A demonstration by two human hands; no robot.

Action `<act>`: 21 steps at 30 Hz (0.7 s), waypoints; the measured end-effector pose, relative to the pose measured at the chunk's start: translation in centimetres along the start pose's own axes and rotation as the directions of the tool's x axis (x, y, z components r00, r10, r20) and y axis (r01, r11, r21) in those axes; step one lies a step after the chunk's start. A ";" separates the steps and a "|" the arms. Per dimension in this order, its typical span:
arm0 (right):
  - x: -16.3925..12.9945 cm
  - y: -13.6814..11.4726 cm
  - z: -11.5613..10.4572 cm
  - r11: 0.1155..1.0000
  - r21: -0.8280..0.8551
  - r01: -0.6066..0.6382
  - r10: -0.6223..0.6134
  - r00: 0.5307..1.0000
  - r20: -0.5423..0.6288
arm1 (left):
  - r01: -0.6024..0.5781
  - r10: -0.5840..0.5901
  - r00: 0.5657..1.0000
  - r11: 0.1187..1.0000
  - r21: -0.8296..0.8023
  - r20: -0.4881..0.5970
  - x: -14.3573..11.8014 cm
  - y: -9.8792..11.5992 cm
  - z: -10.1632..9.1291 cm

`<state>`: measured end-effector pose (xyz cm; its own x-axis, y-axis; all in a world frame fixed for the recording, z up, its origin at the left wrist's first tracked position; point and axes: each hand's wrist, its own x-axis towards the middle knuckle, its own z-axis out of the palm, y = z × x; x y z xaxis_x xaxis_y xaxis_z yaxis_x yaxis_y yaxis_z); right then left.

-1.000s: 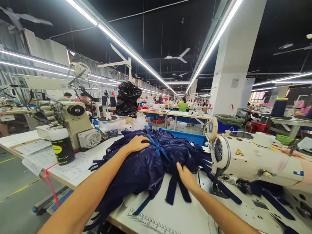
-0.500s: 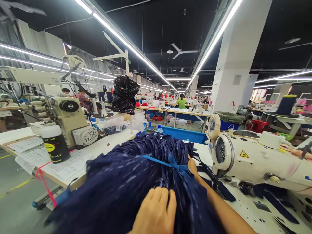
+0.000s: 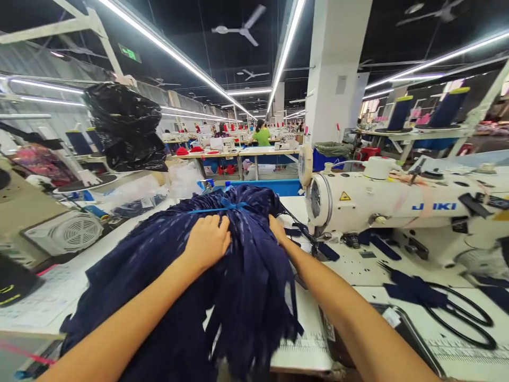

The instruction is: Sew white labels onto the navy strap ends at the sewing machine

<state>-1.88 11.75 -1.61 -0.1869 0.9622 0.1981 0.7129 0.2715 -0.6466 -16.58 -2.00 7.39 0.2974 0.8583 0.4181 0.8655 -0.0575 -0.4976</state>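
Note:
A large bundle of navy fabric pieces (image 3: pixel 254 254) lies across the white worktable, its strips hanging over the front edge. Around its far part runs a blue tie (image 3: pixel 234 205), knotted on top. My left hand (image 3: pixel 209 239) is closed on the top of the bundle just below this tie, with fingers curled into the cloth. At the bundle's right side, my right hand (image 3: pixel 277 229) grips the fabric, its fingertips hidden in or behind the folds. The white sewing machine (image 3: pixel 358 196) stands right of the bundle.
Black-handled scissors (image 3: pixel 461 313) lie at the right with navy scraps around them. Near my right forearm is a dark flat object (image 3: pixel 413 334). A black plastic bag (image 3: pixel 125 127) hangs at the left. Behind the bundle is a blue bin (image 3: pixel 280 187).
My view has turned right. The bundle has moved forward, and more of its hanging strips show. My left hand is now closer to the tie; my right hand stays at the bundle's right side.

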 end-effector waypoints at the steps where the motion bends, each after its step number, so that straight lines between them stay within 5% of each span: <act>1: -0.4 0.1 -0.4 1.000 0.006 0.020 -0.020 1.000 -0.002 | 0.002 -0.002 1.000 1.000 0.024 -0.004 0.5 -0.4 0.6; 6: -4.2 1.3 -3.1 0.989 0.073 0.126 -0.124 0.992 -0.023 | 0.047 -0.040 0.989 0.998 0.047 -0.141 0.3 -1.0 1.5; 11: -7.7 2.9 -4.2 0.970 0.224 0.092 -0.102 0.994 0.032 | -0.119 0.084 0.969 0.983 -0.140 -0.234 -0.4 -0.7 1.2; 18: -9.2 -1.3 -2.7 0.890 0.449 -0.085 0.017 0.988 0.153 | -0.144 0.165 0.984 0.954 -0.263 0.061 2.5 1.6 -1.6; 20: -10.8 -3.1 -1.8 0.783 0.591 -0.193 -0.011 0.946 0.324 | -0.150 0.172 0.981 0.966 -0.211 0.088 2.8 3.0 -1.5; 21: -11.7 -3.8 -1.4 0.695 0.658 -0.290 -0.062 0.887 0.457 | -0.156 0.173 0.982 0.968 -0.197 0.073 2.5 3.7 -1.2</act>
<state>-1.41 -0.59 -0.46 -0.5187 0.8464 -0.1208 0.1049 -0.0772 -0.9915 -12.16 -0.64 7.53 0.4121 0.8705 0.2690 0.8708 -0.2895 -0.3973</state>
